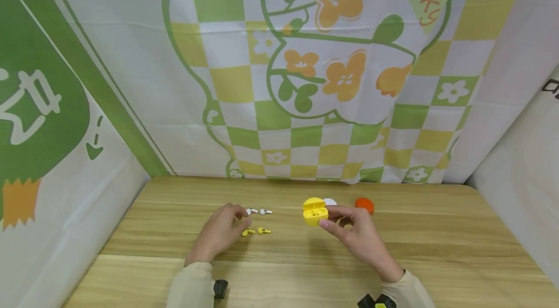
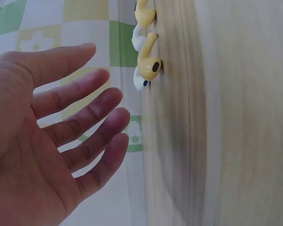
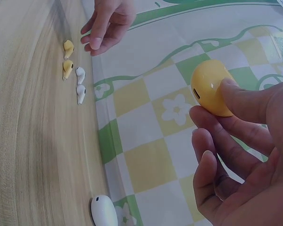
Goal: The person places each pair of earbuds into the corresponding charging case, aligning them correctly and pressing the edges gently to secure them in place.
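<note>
My right hand (image 1: 328,216) pinches an open yellow earbud case (image 1: 315,211) between thumb and fingers, a little above the wooden table (image 1: 436,250). The right wrist view shows the case's rounded yellow shell (image 3: 208,92) under the thumb. My left hand (image 1: 237,219) hovers with its fingers (image 2: 101,101) straight and spread, holding nothing. Just to its right lie two yellow earbuds (image 1: 255,231) and, behind them, two white earbuds (image 1: 259,211). In the left wrist view the nearest yellow earbud (image 2: 148,63) lies just beyond the fingertips.
A white case (image 1: 330,201) and an orange case (image 1: 364,204) sit on the table behind the right hand. A green and yellow checked cloth (image 1: 305,104) hangs along the back edge, with side walls left and right.
</note>
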A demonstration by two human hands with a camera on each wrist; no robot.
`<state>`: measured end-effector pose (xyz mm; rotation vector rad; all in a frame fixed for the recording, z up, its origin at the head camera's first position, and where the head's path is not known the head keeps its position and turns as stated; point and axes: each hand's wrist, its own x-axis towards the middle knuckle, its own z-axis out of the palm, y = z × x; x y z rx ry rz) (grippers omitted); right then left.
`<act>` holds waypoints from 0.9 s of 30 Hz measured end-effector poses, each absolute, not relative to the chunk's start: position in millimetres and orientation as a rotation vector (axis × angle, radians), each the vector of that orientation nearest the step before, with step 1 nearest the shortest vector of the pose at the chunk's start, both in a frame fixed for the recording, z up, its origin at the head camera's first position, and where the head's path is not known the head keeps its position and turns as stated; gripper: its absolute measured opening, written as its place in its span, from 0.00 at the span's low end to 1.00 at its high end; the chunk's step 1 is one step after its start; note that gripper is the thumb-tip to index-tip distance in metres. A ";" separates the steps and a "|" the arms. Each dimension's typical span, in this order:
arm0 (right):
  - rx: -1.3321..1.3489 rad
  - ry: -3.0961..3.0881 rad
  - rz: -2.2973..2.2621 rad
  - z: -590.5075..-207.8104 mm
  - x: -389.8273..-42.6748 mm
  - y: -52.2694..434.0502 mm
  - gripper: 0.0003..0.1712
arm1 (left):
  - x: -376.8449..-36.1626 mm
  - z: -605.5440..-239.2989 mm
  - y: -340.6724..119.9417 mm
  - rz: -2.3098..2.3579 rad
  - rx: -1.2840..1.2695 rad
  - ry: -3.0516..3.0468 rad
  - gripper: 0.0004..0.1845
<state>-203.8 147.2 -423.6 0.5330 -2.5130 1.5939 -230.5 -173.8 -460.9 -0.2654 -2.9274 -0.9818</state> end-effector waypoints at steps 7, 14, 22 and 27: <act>0.524 -2.520 1.580 -423.4 -203.6 147.7 0.13 | -230.5 -464.5 -174.5 -1.011 -0.306 -2.943 0.12; 0.546 -2.506 1.605 -422.6 -202.1 147.3 0.14 | -229.2 -467.3 -173.7 -0.969 -0.338 -2.981 0.11; 0.560 -2.513 1.606 -422.2 -202.8 148.2 0.13 | -228.8 -470.1 -173.6 -0.939 -0.320 -3.033 0.08; 0.563 -2.527 1.597 -422.1 -203.4 148.1 0.14 | -229.4 -471.8 -172.2 -0.896 -0.314 -3.031 0.08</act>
